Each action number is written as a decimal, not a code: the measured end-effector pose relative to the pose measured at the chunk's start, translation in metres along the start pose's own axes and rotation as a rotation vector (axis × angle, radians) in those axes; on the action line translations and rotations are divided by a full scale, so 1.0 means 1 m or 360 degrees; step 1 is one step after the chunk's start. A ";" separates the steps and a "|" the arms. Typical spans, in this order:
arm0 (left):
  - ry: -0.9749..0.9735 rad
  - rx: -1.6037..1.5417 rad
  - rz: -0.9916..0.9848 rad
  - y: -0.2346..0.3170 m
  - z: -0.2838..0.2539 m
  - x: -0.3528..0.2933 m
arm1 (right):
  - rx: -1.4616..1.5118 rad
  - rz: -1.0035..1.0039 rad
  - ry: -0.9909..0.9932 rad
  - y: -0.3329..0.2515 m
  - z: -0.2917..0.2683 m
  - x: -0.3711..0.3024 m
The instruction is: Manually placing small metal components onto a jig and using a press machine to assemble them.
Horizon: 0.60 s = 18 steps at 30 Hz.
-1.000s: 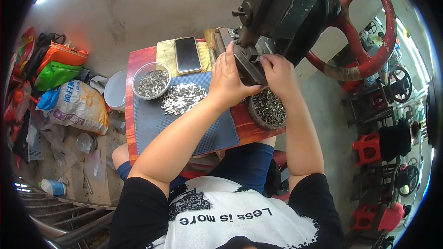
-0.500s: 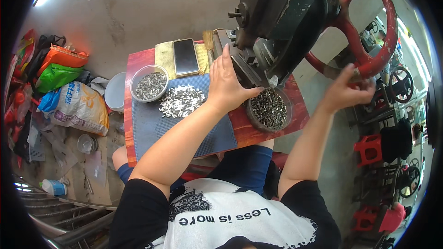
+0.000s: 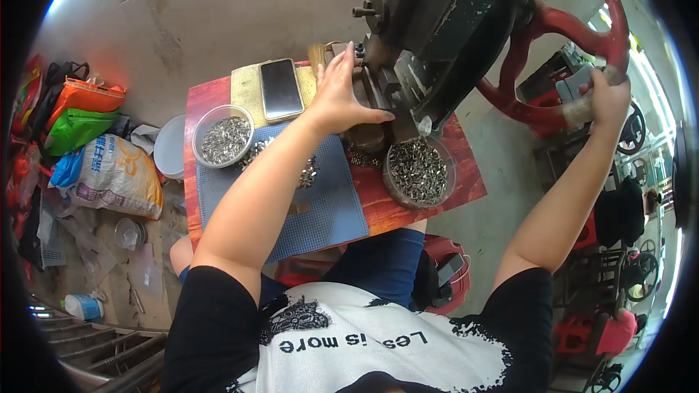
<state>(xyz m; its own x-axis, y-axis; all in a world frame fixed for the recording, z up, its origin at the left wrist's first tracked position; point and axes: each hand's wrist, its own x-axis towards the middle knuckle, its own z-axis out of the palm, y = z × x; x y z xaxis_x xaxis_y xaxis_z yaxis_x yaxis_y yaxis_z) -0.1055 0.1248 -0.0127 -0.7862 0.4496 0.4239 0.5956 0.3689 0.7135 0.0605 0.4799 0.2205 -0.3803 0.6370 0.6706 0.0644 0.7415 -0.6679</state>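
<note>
A dark green hand press (image 3: 444, 14) stands at the far side of the red-patterned table. My left hand (image 3: 338, 98) reaches to its lower block (image 3: 377, 94), with the fingers stretched up along the block's left side and the thumb out toward its near end. I see nothing held in it. At the right, my right hand (image 3: 611, 98) is wrapped around the rim of the press's red handwheel (image 3: 564, 25). Below the press head sits a clear round tub (image 3: 420, 175) of small metal pieces. Beyond my left forearm is another tub (image 3: 224, 138) of silvery pieces.
Loose metal pieces (image 3: 309, 171) lie on a blue mat (image 3: 320, 211), partly behind my left forearm. A phone (image 3: 281, 91) rests on a yellow cloth (image 3: 247, 87) beside a brush (image 3: 317, 58). Sacks and bags (image 3: 116, 171) crowd the floor at left; red stools (image 3: 571, 333) stand at right.
My right hand has moved outward to the right and closed on the handwheel's rim; before, its fingers were looser near the wheel's lower edge. My left hand remains at the press block.
</note>
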 end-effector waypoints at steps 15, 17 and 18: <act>-0.0099 -0.0076 -0.0119 0.004 -0.002 0.006 | 0.0604 -0.0336 0.0457 0.056 0.063 -0.081; -0.0026 -0.0108 -0.0081 0.008 -0.001 -0.012 | 0.0647 -0.0315 0.0466 0.047 0.061 -0.079; 0.0016 -0.0042 -0.0103 0.014 0.003 -0.023 | 0.0614 -0.0305 0.0494 0.047 0.061 -0.077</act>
<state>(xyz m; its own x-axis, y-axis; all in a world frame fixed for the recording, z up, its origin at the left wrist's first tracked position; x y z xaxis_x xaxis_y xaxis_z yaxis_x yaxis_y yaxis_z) -0.0781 0.1223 -0.0144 -0.8248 0.4170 0.3817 0.5388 0.3754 0.7542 0.0369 0.4525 0.1181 -0.0569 0.5734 0.8173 -0.3461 0.7566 -0.5549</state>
